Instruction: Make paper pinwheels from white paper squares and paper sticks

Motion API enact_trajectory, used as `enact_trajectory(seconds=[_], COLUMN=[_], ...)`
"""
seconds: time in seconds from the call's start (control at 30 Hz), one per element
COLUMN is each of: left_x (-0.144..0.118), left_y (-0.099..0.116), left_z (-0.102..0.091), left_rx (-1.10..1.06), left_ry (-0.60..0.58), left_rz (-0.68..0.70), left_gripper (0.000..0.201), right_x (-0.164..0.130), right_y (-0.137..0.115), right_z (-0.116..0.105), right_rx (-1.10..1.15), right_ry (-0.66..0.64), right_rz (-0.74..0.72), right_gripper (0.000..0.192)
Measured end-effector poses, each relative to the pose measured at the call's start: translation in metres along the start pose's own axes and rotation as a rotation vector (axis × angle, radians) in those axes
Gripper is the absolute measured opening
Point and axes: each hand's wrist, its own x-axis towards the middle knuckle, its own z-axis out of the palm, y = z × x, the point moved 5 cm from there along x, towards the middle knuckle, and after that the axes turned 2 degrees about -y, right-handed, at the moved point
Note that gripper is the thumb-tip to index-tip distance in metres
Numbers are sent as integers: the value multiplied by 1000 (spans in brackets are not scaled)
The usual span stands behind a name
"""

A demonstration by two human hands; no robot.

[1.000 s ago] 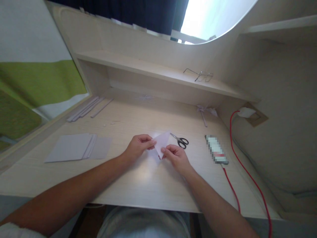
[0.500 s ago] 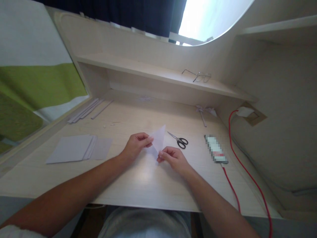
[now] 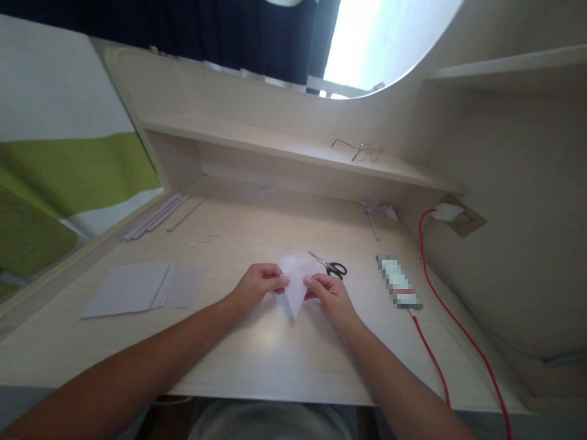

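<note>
Between my hands is a folded sheet of pale paper (image 3: 296, 287), a triangle with one point facing down toward me. My left hand (image 3: 265, 281) pinches its left edge between thumb and fingers. On the right edge, my right hand (image 3: 329, 296) grips it the same way. Just beyond the right hand lie scissors (image 3: 332, 267) with black handles, their blades pointing away to the left. A stack of pale paper sheets (image 3: 126, 287) rests on the desk to the left.
Paper strips (image 3: 153, 217) lie at the back left, and a paper pinwheel-like shape on a stick (image 3: 371, 214) at the back right. A phone (image 3: 398, 282) with a red cable (image 3: 431, 351) is on the right. Glasses (image 3: 367, 151) sit on the shelf (image 3: 257, 135).
The paper has been turned: its point now faces down toward me instead of up and away. My right hand has shifted to the paper's right edge. The view has tilted slightly.
</note>
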Motion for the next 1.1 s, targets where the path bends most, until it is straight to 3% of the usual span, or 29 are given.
enact_trajectory(seconds=[0.57, 0.83, 1.1], left_x=[2, 4, 1], left_y=[-6, -13, -2], left_z=[0, 0, -7], left_rx=[-1, -86, -66], left_ry=[-73, -27, 11], left_rz=[-25, -58, 38], left_gripper=[26, 23, 29], right_x=[2, 0, -2], right_y=[-1, -3, -6], right_z=[-11, -18, 4], right_rx=[120, 49, 24], right_ry=[51, 108, -94], right_rz=[19, -6, 44], right_gripper=[40, 42, 41])
